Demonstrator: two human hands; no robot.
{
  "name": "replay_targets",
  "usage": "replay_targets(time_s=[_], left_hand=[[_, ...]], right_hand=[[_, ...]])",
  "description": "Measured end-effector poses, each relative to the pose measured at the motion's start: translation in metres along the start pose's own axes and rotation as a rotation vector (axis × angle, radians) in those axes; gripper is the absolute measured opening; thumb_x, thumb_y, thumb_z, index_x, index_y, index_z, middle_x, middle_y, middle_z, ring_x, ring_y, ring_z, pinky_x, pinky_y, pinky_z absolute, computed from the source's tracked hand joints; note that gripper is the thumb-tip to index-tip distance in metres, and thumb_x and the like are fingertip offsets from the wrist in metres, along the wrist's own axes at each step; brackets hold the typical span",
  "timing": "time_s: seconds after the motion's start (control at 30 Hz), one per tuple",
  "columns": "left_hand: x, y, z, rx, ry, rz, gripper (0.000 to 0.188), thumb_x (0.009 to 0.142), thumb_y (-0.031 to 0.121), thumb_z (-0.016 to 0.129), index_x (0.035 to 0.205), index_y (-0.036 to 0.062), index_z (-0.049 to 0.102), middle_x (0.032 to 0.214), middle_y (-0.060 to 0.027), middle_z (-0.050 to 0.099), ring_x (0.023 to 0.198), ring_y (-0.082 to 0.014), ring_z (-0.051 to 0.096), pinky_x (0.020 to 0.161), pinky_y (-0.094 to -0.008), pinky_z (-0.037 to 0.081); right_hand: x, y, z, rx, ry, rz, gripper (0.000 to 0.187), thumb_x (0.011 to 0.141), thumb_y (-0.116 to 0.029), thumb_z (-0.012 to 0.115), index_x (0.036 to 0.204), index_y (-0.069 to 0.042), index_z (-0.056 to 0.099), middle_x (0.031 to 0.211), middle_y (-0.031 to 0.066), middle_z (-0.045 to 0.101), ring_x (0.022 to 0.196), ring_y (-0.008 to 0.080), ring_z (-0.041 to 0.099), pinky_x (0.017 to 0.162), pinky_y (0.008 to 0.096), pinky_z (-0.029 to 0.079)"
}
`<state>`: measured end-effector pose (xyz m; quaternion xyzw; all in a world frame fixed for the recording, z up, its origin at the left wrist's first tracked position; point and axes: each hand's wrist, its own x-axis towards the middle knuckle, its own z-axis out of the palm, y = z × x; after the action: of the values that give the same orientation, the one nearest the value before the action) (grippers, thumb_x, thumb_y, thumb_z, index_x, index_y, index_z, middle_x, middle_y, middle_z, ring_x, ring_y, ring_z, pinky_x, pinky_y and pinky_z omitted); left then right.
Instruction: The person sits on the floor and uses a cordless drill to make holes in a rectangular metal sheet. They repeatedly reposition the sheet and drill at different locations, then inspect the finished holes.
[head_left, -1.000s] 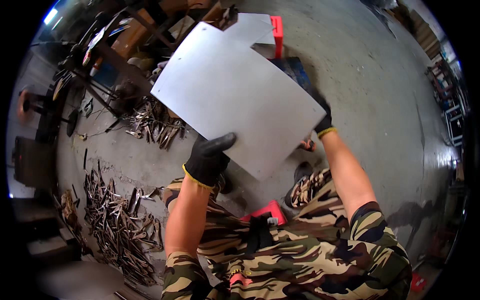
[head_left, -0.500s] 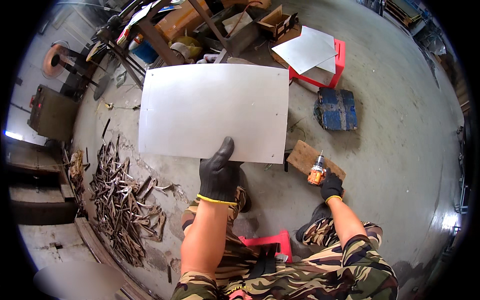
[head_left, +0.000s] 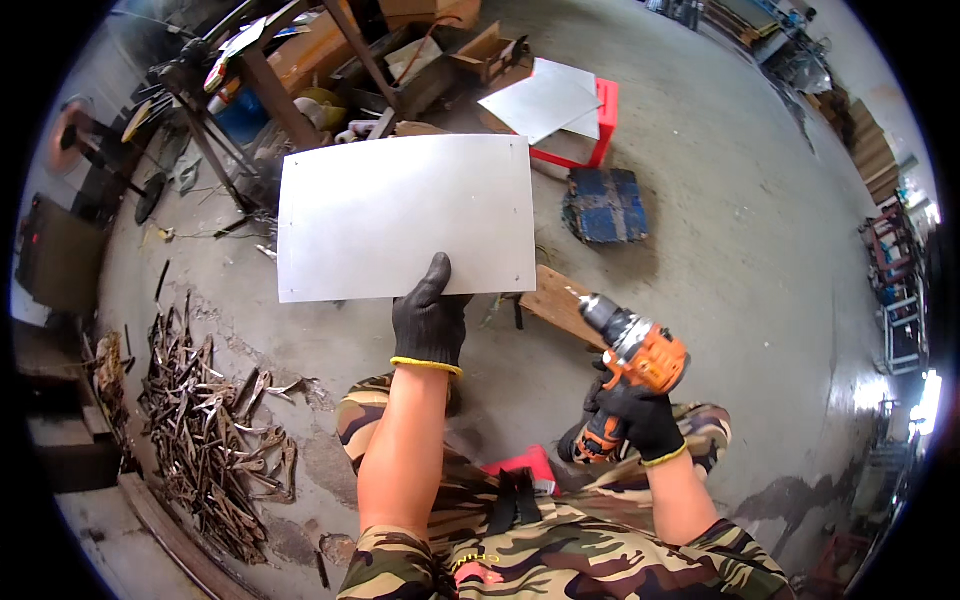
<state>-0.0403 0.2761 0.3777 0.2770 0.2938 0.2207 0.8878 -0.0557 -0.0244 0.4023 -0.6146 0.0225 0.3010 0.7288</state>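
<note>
My left hand (head_left: 430, 318), in a black glove with a yellow cuff, grips a pale sheet-metal plate (head_left: 405, 215) by its near edge, thumb on top. Small holes or marks show near the plate's corners, and it is held up off the floor. My right hand (head_left: 640, 420), gloved alike, is wrapped round the handle of an orange and black cordless drill (head_left: 645, 352). Its bit points up and to the left, toward the plate but apart from it. Beyond the drill a wooden board (head_left: 560, 303) lies low, partly hidden by the plate and drill.
Further off, metal sheets (head_left: 545, 98) rest on a red stool (head_left: 606, 125). A taped blue block (head_left: 607, 205) sits before it. Scrap metal pieces (head_left: 215, 430) are heaped on the floor at left. A cluttered metal stand (head_left: 275, 95) is at the back left; a fan (head_left: 70, 135) stands beyond.
My right hand has lifted the drill from over the wooden board and brought it nearer, its bit now tilted leftward. The plate stays in my left hand; the whole view has shifted.
</note>
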Motion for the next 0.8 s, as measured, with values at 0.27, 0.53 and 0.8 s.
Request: replay_targets(time_s=[0.27,0.53,0.8], left_hand=[[-0.031,-0.021,0.013,0.099,-0.211,-0.011,0.033,0.094,0.012,0.069,0.122,-0.0034,0.060,0.113,-0.0150,0.067,0.096,-0.0273,0.069,0.080,-0.0393,0.060],[-0.042,-0.025,0.005,0.161,-0.321,-0.031,0.039,0.093,0.009,0.069,0.128,-0.0018,0.055,0.117,-0.0145,0.065,0.100,-0.0277,0.069,0.083,-0.0411,0.061],[-0.036,-0.032,-0.001,0.191,-0.312,-0.030,0.040,0.093,0.009,0.069,0.129,0.0001,0.055,0.120,-0.0138,0.064,0.103,-0.0268,0.067,0.085,-0.0410,0.060]], right_hand=[[-0.048,0.007,0.014,-0.531,0.126,-0.209,0.025,0.082,-0.009,0.074,0.103,-0.005,0.062,0.088,0.0016,0.066,0.079,0.0120,0.064,0.071,0.0293,0.053],[-0.061,0.010,0.024,-0.523,0.127,-0.331,0.030,0.081,-0.007,0.076,0.108,-0.004,0.062,0.092,0.0018,0.067,0.082,0.0118,0.064,0.073,0.0283,0.053],[-0.060,0.014,0.016,-0.545,0.122,-0.304,0.031,0.081,-0.012,0.077,0.107,-0.003,0.063,0.095,0.0053,0.069,0.083,0.0166,0.066,0.076,0.0319,0.054]])
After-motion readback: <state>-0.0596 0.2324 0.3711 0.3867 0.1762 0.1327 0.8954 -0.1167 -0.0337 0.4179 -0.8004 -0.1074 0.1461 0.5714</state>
